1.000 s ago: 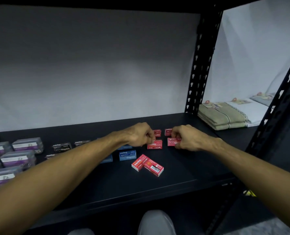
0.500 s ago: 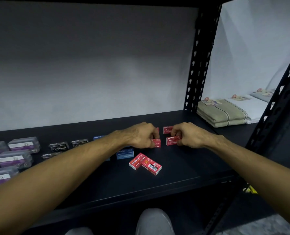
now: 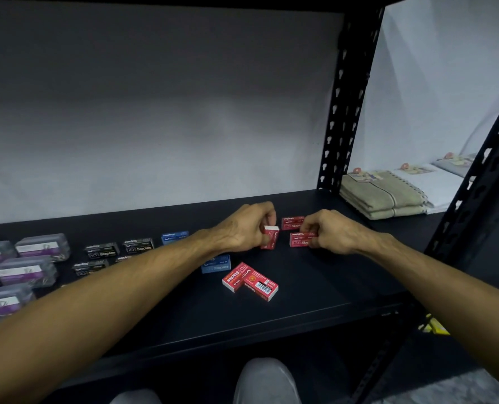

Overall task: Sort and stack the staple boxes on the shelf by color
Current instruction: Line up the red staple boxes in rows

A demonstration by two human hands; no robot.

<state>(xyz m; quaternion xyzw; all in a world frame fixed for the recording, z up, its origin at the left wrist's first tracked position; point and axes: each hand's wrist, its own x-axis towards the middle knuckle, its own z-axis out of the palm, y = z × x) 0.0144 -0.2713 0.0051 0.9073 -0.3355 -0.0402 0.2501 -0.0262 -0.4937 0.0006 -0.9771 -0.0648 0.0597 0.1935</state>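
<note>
Black shelf: left hand pinches upended red box, right hand clamps another red box; best square edges before stacking.

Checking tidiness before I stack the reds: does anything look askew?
Yes. Two red boxes near the shelf's front edge lie crooked, angled against each other. The left hand holds another red box tipped on end.
</note>
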